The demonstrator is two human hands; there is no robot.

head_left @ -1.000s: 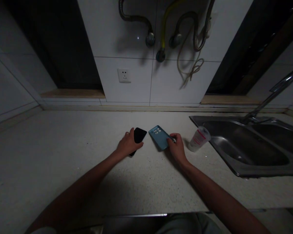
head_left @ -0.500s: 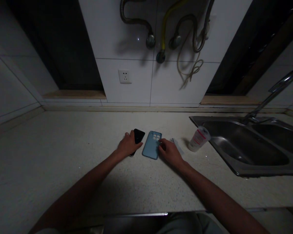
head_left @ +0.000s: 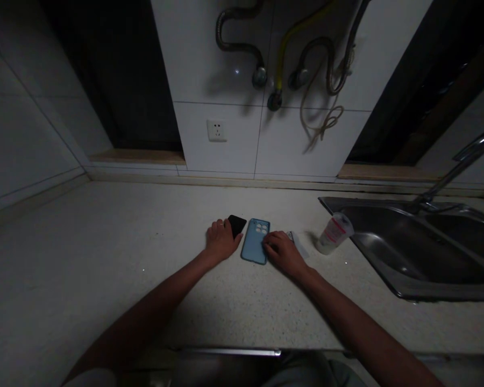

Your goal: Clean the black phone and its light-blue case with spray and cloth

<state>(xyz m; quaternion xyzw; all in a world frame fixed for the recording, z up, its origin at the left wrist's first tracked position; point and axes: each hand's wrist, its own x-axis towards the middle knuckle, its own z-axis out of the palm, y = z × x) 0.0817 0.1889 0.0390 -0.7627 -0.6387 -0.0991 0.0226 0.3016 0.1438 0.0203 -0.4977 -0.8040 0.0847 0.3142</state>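
A dark phone lies at an angle on the pale countertop. My left hand is wrapped over it, the thumb along its right side and the fingers at its left, hiding the lower part. Just right of the phone is a translucent blue phone case, flat, its camera cutouts toward the wall. My right hand has curled fingers at the case's right edge, fingertips touching it. Partly behind that hand lies a small pale packet or card, too dim to identify.
A clear plastic cup with red print stands between my right hand and the steel sink. Its faucet rises at the right. Hoses, a tied cord and a socket are on the tiled wall.
The camera view has shifted slightly. My left hand now covers the phone's lower end, which showed before. My right hand stays at the edge of the case.
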